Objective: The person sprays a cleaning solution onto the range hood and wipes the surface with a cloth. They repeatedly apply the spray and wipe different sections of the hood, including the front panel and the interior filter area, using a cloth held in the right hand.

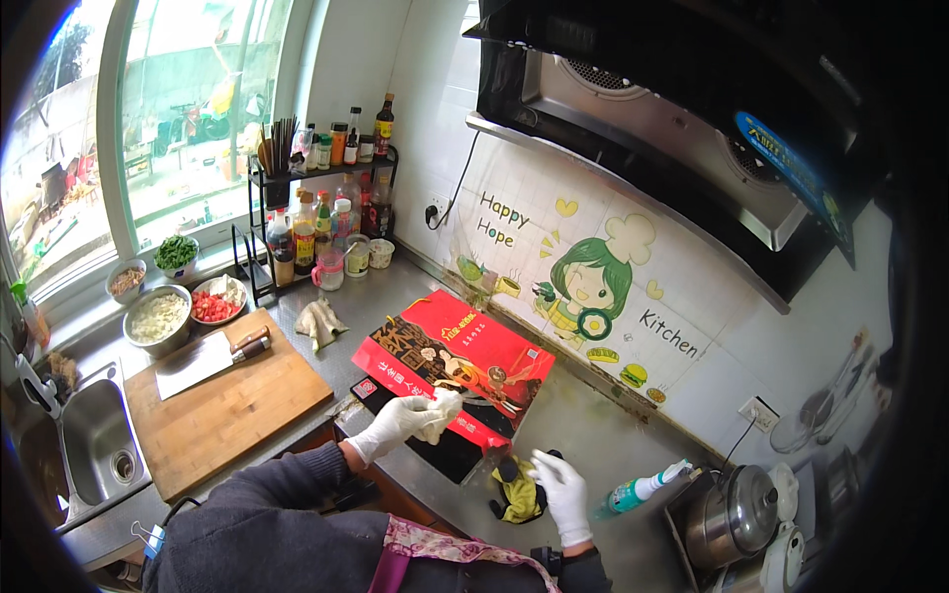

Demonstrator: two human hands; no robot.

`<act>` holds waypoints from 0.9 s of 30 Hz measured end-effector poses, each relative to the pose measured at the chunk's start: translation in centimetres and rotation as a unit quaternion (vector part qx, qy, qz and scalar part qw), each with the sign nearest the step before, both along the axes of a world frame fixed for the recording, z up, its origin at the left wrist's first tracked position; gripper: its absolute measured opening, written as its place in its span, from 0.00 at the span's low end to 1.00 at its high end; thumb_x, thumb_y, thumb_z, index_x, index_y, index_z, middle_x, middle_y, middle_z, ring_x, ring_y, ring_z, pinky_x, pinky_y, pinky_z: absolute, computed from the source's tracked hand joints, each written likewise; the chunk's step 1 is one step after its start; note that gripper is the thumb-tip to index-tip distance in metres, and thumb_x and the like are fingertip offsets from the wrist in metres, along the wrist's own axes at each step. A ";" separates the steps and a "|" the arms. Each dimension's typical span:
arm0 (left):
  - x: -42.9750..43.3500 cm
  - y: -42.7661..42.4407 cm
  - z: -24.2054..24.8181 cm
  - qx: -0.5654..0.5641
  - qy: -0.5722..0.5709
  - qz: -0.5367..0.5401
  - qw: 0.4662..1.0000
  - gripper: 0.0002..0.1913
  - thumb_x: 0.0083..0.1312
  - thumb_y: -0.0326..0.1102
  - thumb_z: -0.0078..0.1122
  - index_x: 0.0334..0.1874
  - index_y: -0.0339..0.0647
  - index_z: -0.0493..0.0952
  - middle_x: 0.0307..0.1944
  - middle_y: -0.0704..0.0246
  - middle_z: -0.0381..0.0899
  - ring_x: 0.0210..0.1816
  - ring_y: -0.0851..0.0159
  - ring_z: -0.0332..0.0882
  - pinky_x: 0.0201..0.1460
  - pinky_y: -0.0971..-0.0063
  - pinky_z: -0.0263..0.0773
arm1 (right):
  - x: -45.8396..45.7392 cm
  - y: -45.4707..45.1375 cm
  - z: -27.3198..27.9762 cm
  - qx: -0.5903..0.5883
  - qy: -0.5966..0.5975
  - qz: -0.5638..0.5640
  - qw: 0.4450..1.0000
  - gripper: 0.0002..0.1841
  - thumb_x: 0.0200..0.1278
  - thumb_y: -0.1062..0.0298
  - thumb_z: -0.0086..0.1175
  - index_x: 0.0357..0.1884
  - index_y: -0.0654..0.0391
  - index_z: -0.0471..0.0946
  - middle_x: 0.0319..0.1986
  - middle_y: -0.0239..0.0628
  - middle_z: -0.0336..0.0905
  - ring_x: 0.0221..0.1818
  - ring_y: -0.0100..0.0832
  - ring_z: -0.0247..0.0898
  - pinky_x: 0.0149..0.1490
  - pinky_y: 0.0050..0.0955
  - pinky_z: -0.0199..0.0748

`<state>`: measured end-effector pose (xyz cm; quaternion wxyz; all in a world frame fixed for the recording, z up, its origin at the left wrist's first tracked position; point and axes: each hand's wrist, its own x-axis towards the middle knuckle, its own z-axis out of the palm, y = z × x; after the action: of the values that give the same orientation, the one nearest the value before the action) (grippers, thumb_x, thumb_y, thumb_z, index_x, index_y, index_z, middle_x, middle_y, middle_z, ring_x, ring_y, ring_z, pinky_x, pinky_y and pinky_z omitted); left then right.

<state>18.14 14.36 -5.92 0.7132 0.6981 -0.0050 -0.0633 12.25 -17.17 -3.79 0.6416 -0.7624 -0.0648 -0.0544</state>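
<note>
My left hand (397, 424), in a white glove, is closed on a crumpled whitish cloth or tissue (442, 416) above a red printed paper bag (474, 356). The bag lies flat over a black cooktop (445, 456), whose front part shows. My right hand (563, 493), also in a white glove, is at the right with its fingers apart and nothing seen in it. Just left of it, on the steel counter, lies a yellow and black work glove or cloth (520, 491). A teal and white spray bottle (641, 489) is to its right.
A cleaver (204, 363) and another knife handle lie on a wooden cutting board (245, 415) beside the sink (104, 445). Bowls of chopped food (157, 317) stand behind, near a bottle rack (326, 167). A rag (320, 324) lies on the counter. A lidded pot (730, 511) is at right.
</note>
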 end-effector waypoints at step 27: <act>21.1 9.0 37.0 -0.264 -0.402 -0.155 0.863 0.06 0.74 0.29 0.45 0.47 0.39 0.73 0.46 0.65 0.79 0.49 0.61 0.81 0.55 0.68 0.77 | -2.6 1.1 2.0 -0.046 0.032 -0.094 0.994 0.17 0.70 0.71 0.56 0.59 0.61 0.78 0.50 0.40 0.81 0.43 0.26 0.81 0.51 0.24 0.78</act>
<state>39.20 23.31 31.04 0.7882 0.4387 -0.4156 0.1164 9.68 -16.02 -1.77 0.5996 -0.7952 0.0249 -0.0867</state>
